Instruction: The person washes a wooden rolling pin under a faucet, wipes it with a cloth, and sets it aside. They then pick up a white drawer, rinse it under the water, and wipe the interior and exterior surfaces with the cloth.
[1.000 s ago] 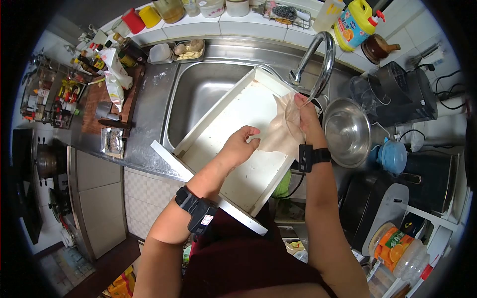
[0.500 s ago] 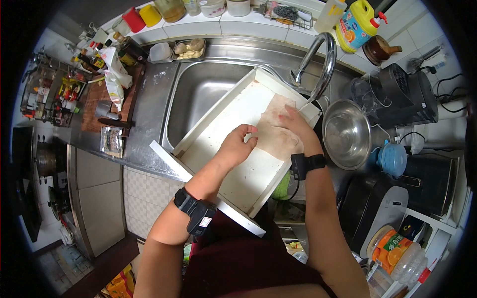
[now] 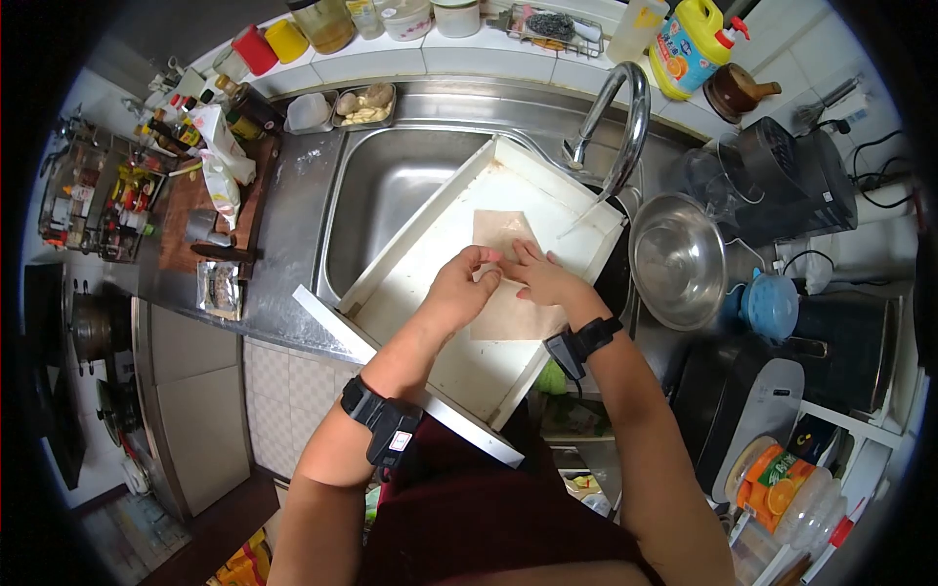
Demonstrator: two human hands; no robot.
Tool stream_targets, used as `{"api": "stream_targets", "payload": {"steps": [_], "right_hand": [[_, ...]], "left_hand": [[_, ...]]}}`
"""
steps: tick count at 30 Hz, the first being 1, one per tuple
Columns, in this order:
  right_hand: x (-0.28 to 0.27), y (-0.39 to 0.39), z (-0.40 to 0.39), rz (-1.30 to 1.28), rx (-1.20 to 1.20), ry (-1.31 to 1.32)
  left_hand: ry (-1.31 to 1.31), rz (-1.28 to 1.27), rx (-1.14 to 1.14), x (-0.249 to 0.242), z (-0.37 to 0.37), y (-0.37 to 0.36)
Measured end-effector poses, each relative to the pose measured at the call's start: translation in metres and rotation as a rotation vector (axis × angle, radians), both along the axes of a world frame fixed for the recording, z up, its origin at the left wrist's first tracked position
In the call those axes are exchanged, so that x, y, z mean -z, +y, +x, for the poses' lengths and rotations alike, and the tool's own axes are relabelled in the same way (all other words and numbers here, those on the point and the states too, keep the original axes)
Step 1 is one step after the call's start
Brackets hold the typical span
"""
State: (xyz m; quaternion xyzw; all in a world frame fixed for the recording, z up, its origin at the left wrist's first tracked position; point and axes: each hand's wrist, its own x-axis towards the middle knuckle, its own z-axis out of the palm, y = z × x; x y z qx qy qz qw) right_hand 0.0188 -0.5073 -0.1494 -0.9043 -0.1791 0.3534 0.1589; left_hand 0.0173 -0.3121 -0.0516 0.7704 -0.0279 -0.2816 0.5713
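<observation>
A white drawer (image 3: 415, 234) lies tilted across the steel sink, with dark specks on its inner floor. Inside it a beige cloth (image 3: 503, 317) is spread flat. My right hand (image 3: 543, 283) presses on the cloth with its fingers spread. My left hand (image 3: 467, 286) is just beside it over the drawer's middle, its thumb and fingers curved apart with nothing visible between them. From the tap (image 3: 637, 127) a thin stream of water falls into the drawer's upper right part.
A steel bowl (image 3: 677, 262) stands right of the drawer. Left of the sink (image 3: 391, 161) are a cutting board (image 3: 186, 230) with bottles and bags, and a tray of garlic (image 3: 364, 105). A yellow detergent bottle (image 3: 684, 54) stands behind the tap.
My right hand has moved left and down toward my left hand, and the cloth has shifted left with it. Water now shows falling from the tap. My left hand has hardly moved.
</observation>
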Motion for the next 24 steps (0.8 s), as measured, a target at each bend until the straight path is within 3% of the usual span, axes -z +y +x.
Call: {"api": "stream_targets", "payload": {"steps": [5,11,15,18,22,24], "right_hand": [[0.01,-0.004,0.016,-0.142,0.314,-0.094],[-0.003,0.021,-0.011,-0.101,0.072,-0.14],[0.005,0.004,0.008,-0.152,0.342,-0.146],[0.017,0.012,0.002,-0.152,0.309,-0.153],[0.012,0.017,-0.025,-0.061,0.072,-0.153],[0.012,0.002,-0.017,-0.105,0.114,-0.166]], "left_hand": [[0.004,0.032,-0.021,-0.005,-0.001,0.001],[0.016,-0.055,-0.058,-0.001,0.0,0.003],[0.022,-0.049,-0.055,-0.005,0.001,0.002],[0.037,-0.075,-0.085,-0.012,0.001,0.003],[0.038,-0.147,-0.114,-0.015,0.001,0.004],[0.073,-0.115,-0.118,-0.019,0.0,0.003]]}}
